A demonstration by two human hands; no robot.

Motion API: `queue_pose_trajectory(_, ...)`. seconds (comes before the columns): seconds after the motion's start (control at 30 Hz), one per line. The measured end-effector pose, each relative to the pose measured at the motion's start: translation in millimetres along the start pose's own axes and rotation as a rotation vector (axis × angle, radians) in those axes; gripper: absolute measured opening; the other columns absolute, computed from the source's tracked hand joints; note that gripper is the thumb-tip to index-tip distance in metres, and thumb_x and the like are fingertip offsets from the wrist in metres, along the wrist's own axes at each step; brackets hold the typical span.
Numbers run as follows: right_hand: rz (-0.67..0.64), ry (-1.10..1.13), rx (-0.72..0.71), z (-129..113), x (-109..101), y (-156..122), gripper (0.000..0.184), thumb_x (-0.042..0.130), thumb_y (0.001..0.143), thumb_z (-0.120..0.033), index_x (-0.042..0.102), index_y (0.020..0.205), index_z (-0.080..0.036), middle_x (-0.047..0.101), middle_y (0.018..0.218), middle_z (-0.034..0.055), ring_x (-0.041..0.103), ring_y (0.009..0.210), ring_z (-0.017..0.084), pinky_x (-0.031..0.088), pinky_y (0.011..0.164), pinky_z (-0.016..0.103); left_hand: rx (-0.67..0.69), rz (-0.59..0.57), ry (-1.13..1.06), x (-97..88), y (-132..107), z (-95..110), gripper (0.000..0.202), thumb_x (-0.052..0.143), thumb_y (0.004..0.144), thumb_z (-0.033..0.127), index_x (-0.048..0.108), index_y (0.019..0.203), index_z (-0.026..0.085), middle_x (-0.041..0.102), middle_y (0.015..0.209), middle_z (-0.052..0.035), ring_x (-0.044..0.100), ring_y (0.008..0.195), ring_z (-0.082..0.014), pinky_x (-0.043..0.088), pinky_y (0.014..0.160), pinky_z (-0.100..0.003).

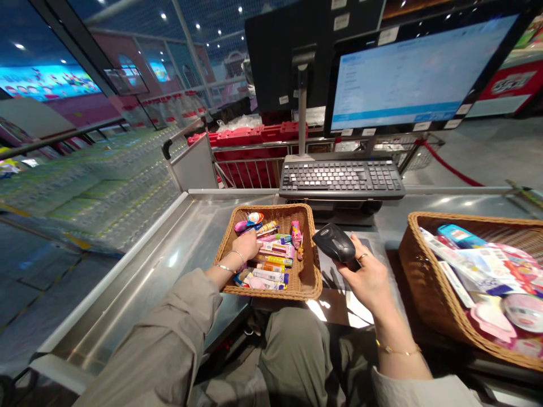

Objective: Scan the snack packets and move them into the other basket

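My right hand [368,277] is closed around a black handheld barcode scanner [335,242], holding it just right of a wicker basket [311,280] on the steel counter. That basket holds several small colourful packets and tubes [274,261]. My left hand [246,244] reaches into it with fingers curled down on the packets near its left side; whether it grips one is hidden. Bracelets show on both wrists.
A second, larger wicker basket [413,265] with packaged goods stands at the right. Behind are a black keyboard [341,178], a lit monitor [418,70] and a second screen's back [282,53]. A shopping trolley [250,164] stands beyond the counter [169,254].
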State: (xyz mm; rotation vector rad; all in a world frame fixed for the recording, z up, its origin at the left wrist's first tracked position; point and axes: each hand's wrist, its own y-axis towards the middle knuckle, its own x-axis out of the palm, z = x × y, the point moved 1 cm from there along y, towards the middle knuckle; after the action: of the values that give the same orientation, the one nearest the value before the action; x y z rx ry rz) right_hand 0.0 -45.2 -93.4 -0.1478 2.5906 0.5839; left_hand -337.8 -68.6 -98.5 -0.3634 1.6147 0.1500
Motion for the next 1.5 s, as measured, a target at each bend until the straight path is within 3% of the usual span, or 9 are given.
queue_pose_trajectory(0.13,-0.003,0.007,0.011,-1.5,-0.2,0.2,0.041,0.065,0.074,-0.029,0.071,0.115,-0.025,0.064,0.138,0.0089,0.048,0.140,0.031,0.035,0.117,0.057,0.204,0.064,0.099,-3.7,-13.0,5.1,0.041,0.062,0.091,0.045,0.061,0.120,0.015,0.062,0.127,-0.0191,0.054,0.120,-0.0312,0.045,0.095,-0.041)
queue_pose_trajectory(0.33,0.017,0.018,-0.003,-1.2,-1.6,-0.4,0.043,0.065,0.075,-0.031,0.071,0.117,-0.025,0.065,0.136,0.0086,0.048,0.139,0.032,0.035,0.117,0.059,0.439,0.052,0.201,10.4,-14.6,14.8,0.037,0.072,0.083,0.040,0.069,0.111,0.016,0.068,0.118,-0.0175,0.053,0.117,-0.0339,0.037,0.104,-0.051)
queue_pose_trajectory(0.47,0.029,0.014,-0.006,1.5,-2.2,-1.1,0.043,0.065,0.075,-0.031,0.071,0.118,-0.026,0.065,0.136,0.0083,0.049,0.139,0.032,0.035,0.117,0.059,0.468,0.067,0.248,18.3,-15.9,18.7,0.021,0.058,0.090,0.027,0.071,0.104,0.018,0.071,0.111,-0.0169,0.054,0.115,-0.0351,0.030,0.107,-0.061)
queue_pose_trajectory(0.7,0.016,0.012,-0.006,4.6,-3.2,-1.5,0.044,0.065,0.076,-0.032,0.070,0.119,-0.026,0.065,0.136,0.0077,0.048,0.139,0.033,0.035,0.117,0.060,0.453,0.067,0.299,20.5,-23.6,18.4,0.026,0.044,0.094,0.016,0.066,0.108,0.011,0.072,0.103,-0.0192,0.063,0.100,-0.0330,0.026,0.106,-0.069)
queue_pose_trajectory(0.8,0.012,0.006,-0.011,4.8,-3.6,-1.6,0.046,0.065,0.076,-0.032,0.069,0.121,-0.027,0.065,0.136,0.0081,0.049,0.138,0.033,0.035,0.116,0.061,0.447,0.054,0.309,22.6,-25.0,17.7,0.029,0.037,0.096,0.013,0.064,0.107,0.010,0.072,0.098,-0.0186,0.065,0.094,-0.0309,0.027,0.106,-0.069)
queue_pose_trajectory(1.0,0.026,0.000,-0.027,3.4,-4.9,-2.2,0.045,0.064,0.076,-0.031,0.069,0.121,-0.027,0.065,0.136,0.0077,0.049,0.139,0.032,0.036,0.117,0.059,0.453,0.064,0.282,20.9,-22.6,13.5,0.028,0.038,0.096,0.013,0.063,0.109,0.014,0.070,0.105,-0.0170,0.065,0.100,-0.0300,0.035,0.105,-0.064)
queue_pose_trajectory(1.23,0.032,-0.002,-0.026,2.4,-5.0,-1.7,0.045,0.063,0.076,-0.030,0.069,0.120,-0.025,0.065,0.135,0.0087,0.049,0.139,0.032,0.037,0.116,0.059,0.521,0.124,0.216,-4.6,-17.0,15.1,0.032,0.051,0.094,0.023,0.060,0.124,0.016,0.063,0.122,-0.0163,0.055,0.117,-0.0286,0.046,0.098,-0.043)
queue_pose_trajectory(1.4,0.026,0.012,-0.049,4.4,-5.7,-1.7,0.047,0.063,0.077,-0.026,0.067,0.124,-0.025,0.065,0.137,0.0081,0.046,0.141,0.031,0.036,0.117,0.058,0.493,0.201,0.201,-39.0,-19.6,16.7,0.035,0.056,0.093,0.027,0.058,0.126,0.015,0.063,0.121,-0.0166,0.056,0.114,-0.0297,0.046,0.099,-0.045)
queue_pose_trajectory(1.5,0.046,0.024,-0.084,3.8,-7.9,-2.5,0.044,0.064,0.077,-0.025,0.068,0.120,-0.025,0.065,0.136,0.0077,0.044,0.142,0.032,0.035,0.117,0.059,0.453,0.288,0.186,-57.6,-24.4,15.2,0.042,0.062,0.090,0.028,0.057,0.130,0.017,0.055,0.141,-0.0178,0.047,0.131,-0.0337,0.038,0.110,-0.055)
